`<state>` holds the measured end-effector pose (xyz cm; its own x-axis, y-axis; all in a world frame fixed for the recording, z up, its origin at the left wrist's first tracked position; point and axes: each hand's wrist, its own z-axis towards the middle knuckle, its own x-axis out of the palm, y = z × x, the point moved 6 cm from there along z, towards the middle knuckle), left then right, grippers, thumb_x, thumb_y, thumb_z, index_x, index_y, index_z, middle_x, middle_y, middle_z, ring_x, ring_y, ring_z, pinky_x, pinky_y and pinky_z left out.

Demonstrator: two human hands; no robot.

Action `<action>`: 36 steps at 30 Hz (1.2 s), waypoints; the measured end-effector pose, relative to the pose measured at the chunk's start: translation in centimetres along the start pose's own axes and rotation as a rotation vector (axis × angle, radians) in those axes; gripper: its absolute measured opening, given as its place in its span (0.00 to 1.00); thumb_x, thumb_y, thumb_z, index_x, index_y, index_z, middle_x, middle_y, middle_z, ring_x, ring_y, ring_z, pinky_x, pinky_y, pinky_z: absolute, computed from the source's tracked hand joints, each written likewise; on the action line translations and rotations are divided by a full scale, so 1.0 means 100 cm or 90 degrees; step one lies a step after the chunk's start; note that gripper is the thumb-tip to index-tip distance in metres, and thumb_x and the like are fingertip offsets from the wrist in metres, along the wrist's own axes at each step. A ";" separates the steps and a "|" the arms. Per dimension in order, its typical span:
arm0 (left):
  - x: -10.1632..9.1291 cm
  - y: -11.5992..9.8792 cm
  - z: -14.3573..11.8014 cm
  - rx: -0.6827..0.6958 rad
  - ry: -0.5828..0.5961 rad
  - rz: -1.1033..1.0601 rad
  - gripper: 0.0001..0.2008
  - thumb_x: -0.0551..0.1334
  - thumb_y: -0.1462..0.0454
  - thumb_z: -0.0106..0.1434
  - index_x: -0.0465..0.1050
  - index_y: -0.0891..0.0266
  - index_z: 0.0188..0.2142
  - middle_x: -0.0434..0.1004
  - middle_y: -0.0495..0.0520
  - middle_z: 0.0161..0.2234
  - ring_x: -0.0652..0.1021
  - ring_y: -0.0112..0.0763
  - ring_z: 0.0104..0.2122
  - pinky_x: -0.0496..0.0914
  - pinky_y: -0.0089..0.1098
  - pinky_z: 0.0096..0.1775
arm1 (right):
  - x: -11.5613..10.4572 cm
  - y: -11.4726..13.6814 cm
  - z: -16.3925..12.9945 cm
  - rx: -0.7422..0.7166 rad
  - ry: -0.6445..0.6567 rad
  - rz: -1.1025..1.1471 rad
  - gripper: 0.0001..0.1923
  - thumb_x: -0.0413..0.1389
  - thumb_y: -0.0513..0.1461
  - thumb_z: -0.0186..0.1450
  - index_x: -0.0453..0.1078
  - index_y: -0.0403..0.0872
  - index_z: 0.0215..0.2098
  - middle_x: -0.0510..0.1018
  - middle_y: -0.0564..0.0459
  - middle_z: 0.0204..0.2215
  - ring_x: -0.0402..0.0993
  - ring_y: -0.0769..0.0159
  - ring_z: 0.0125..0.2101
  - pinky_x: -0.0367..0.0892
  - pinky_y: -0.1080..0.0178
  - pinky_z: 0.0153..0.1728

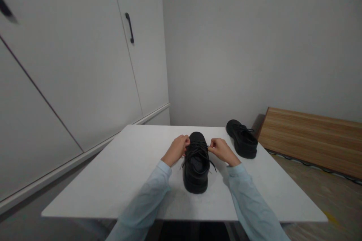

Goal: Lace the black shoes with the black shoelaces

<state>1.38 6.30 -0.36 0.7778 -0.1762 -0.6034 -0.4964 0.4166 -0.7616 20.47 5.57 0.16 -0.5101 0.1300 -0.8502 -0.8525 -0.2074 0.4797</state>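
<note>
A black lace-up shoe (pixel 195 184) stands on the white table in front of me, its toe pointing away and its heel towards me. My left hand (pixel 178 149) is closed in a pinch at the left side of the lacing. Opposite it, my right hand (pixel 222 150) pinches at the right side, a short stretch of shoelace running to its fingertips. Loose lace ends (pixel 213 166) hang beside the shoe opening. The lace in my left fingers is mostly hidden.
A second black shoe (pixel 243 141) sits at the table's back right edge. White cabinet doors (pixel 85 63) with dark handles line the left, and a grey wall (pixel 254 45) rises behind. A wood-grain panel (pixel 311 135) leans at the right, beyond the table (pixel 113 180).
</note>
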 end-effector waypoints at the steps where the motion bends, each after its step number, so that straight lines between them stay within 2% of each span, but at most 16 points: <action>1: 0.000 0.001 0.000 -0.004 0.003 -0.005 0.10 0.50 0.60 0.60 0.65 0.63 0.30 0.64 0.51 0.31 0.68 0.23 0.23 0.64 0.22 0.19 | 0.001 -0.001 0.000 0.005 0.002 0.000 0.07 0.55 0.37 0.53 0.65 0.45 0.18 0.71 0.54 0.18 0.63 0.69 0.22 0.52 0.68 0.24; 11: -0.001 0.017 0.002 -0.050 0.021 -0.054 0.06 0.53 0.63 0.56 0.65 0.63 0.28 0.65 0.50 0.26 0.70 0.23 0.22 0.64 0.20 0.17 | 0.005 -0.008 -0.001 0.032 0.019 0.032 0.07 0.55 0.36 0.52 0.63 0.45 0.17 0.68 0.56 0.16 0.61 0.70 0.21 0.50 0.67 0.24; 19: -0.003 0.014 0.000 -0.067 0.015 -0.065 0.05 0.53 0.64 0.56 0.65 0.63 0.28 0.66 0.49 0.25 0.70 0.23 0.20 0.63 0.21 0.18 | 0.002 -0.003 -0.003 0.018 0.020 0.069 0.08 0.54 0.35 0.51 0.61 0.46 0.15 0.68 0.56 0.15 0.61 0.71 0.20 0.51 0.67 0.23; 23: -0.004 0.014 -0.002 -0.060 -0.008 -0.025 0.06 0.52 0.64 0.58 0.66 0.63 0.29 0.67 0.49 0.26 0.70 0.24 0.22 0.63 0.21 0.18 | 0.002 0.000 -0.003 -0.001 0.021 0.091 0.07 0.53 0.34 0.50 0.62 0.46 0.16 0.67 0.57 0.15 0.60 0.71 0.20 0.51 0.67 0.23; 27: -0.012 0.004 -0.001 0.004 -0.066 0.075 0.05 0.54 0.66 0.58 0.69 0.63 0.29 0.70 0.51 0.28 0.71 0.27 0.27 0.66 0.26 0.27 | 0.000 0.005 -0.004 -0.045 0.013 0.135 0.05 0.52 0.35 0.53 0.63 0.46 0.19 0.68 0.57 0.17 0.62 0.70 0.21 0.54 0.67 0.25; 30: -0.019 -0.006 -0.001 0.057 -0.101 0.111 0.04 0.58 0.66 0.57 0.71 0.62 0.29 0.73 0.51 0.29 0.72 0.29 0.31 0.66 0.29 0.35 | -0.006 0.009 -0.004 -0.065 -0.031 0.167 0.01 0.53 0.36 0.53 0.65 0.46 0.26 0.67 0.58 0.19 0.62 0.69 0.23 0.56 0.67 0.26; 33: -0.020 -0.013 -0.001 0.073 -0.103 0.077 0.04 0.59 0.65 0.58 0.72 0.62 0.32 0.73 0.50 0.29 0.71 0.27 0.29 0.65 0.28 0.35 | -0.013 0.014 -0.005 -0.088 -0.080 0.226 0.07 0.52 0.35 0.54 0.66 0.46 0.33 0.65 0.59 0.22 0.63 0.70 0.23 0.58 0.67 0.26; 36: -0.023 -0.020 -0.003 0.071 -0.138 0.010 0.09 0.59 0.62 0.58 0.70 0.61 0.39 0.72 0.48 0.29 0.70 0.25 0.27 0.64 0.27 0.33 | -0.017 0.019 -0.006 -0.107 -0.105 0.286 0.04 0.52 0.37 0.58 0.66 0.46 0.32 0.67 0.57 0.25 0.64 0.69 0.26 0.59 0.67 0.28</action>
<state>0.45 5.61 2.54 0.8409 0.0215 -0.5407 -0.4726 0.5159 -0.7145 19.78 4.40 2.43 -0.8454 0.1409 -0.5152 -0.5210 -0.4296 0.7375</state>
